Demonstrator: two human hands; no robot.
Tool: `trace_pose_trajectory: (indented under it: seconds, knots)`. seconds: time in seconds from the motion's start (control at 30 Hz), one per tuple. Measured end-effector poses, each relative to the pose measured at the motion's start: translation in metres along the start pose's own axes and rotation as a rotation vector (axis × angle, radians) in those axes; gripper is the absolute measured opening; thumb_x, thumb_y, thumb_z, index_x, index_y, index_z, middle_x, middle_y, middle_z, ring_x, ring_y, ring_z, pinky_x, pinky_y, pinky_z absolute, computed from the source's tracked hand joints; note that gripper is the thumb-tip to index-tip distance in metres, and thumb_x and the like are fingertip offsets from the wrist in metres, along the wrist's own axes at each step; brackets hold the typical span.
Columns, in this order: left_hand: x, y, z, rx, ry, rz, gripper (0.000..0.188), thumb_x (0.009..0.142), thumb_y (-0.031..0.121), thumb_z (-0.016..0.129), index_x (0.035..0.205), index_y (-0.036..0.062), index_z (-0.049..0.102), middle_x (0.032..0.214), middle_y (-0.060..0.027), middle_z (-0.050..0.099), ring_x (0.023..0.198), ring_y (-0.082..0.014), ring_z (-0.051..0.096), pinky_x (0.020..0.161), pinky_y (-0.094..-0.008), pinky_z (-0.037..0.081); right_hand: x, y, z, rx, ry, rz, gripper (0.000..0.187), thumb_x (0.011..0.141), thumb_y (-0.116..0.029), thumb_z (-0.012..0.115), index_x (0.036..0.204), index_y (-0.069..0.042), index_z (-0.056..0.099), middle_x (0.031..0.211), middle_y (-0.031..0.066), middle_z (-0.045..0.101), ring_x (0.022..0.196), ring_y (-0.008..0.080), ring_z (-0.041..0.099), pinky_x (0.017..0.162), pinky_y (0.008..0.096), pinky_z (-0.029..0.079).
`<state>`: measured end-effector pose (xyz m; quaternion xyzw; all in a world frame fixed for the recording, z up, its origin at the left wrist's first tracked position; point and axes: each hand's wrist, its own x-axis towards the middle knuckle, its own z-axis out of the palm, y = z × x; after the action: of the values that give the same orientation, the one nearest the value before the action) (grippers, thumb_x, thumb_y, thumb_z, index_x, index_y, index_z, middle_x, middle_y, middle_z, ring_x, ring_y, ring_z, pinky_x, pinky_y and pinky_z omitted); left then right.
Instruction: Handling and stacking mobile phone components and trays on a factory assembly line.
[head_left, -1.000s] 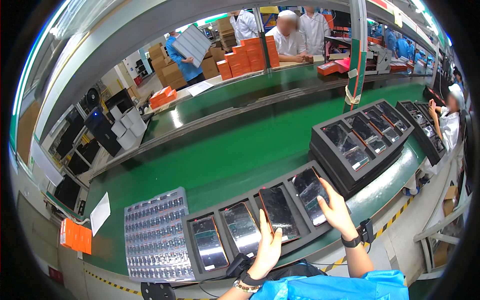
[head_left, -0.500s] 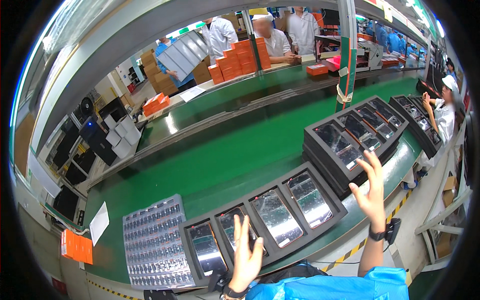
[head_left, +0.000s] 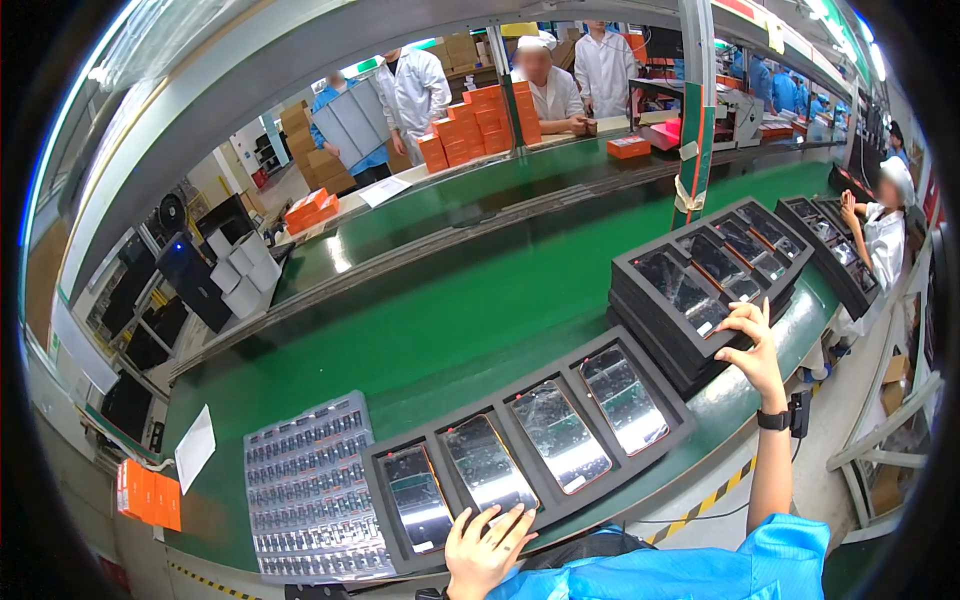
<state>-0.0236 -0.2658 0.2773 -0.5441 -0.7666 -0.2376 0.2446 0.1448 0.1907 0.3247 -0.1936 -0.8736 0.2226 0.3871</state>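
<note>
A dark foam tray (head_left: 685, 428) lies in front of me, with several glossy, dark-screened phones (head_left: 487, 460) set side by side in its slots. My left hand (head_left: 488, 550) is at its near edge, fingers spread, fingertips by the bottom end of the second phone from the left. To the right, a stack of similar foam trays (head_left: 655, 340) carries more phones (head_left: 680, 285) in its top tray. My right hand (head_left: 752, 350) is at the near right edge of that top tray, fingers bent and thumb apart. Whether it touches the edge I cannot tell.
Left of the near tray lies a clear plastic tray (head_left: 310, 480) of small dark parts. Beyond runs a green belt (head_left: 450, 310), with a post (head_left: 692, 150) behind the stack. Orange boxes (head_left: 150, 495) sit far left. A co-worker (head_left: 885, 225) stands at another phone tray on the right.
My left hand has dropped from over the second phone to the tray's near edge, its fingers spreading. My right hand has moved slightly down and right, its fingers bending by the stacked tray's edge.
</note>
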Motion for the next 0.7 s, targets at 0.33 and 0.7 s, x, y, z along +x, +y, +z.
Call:
trace_pose_trajectory:
  seconds: [0.33,0.7]
  knots:
    - [-0.036,0.01,0.008,-0.102,0.225,0.004,0.029,0.074,0.017,0.085,0.102,0.0115,0.077,0.097,-0.0057,0.071,0.083,-0.027,0.066,0.071,-0.0391,0.052,-0.023,-0.038,0.022,-0.017,0.258,-0.094,0.036,0.073,-0.01,0.082,0.105,-0.006,0.067,0.116,0.0112,0.059,0.117,0.0298,0.055,0.105,0.0407,0.041]
    - [-0.066,-0.002,-0.011,-1.998,0.204,-1.507,0.026,0.104,0.017,0.059,0.116,-0.0064,0.058,0.12,-0.0201,0.064,0.121,-0.0306,0.059,0.115,-0.0443,0.043,-0.16,-0.116,0.122,1.123,-0.124,0.981,0.055,0.104,-0.057,0.048,0.134,-0.012,0.036,0.141,0.0104,0.048,0.133,0.0284,0.051,0.096,0.0522,0.057]
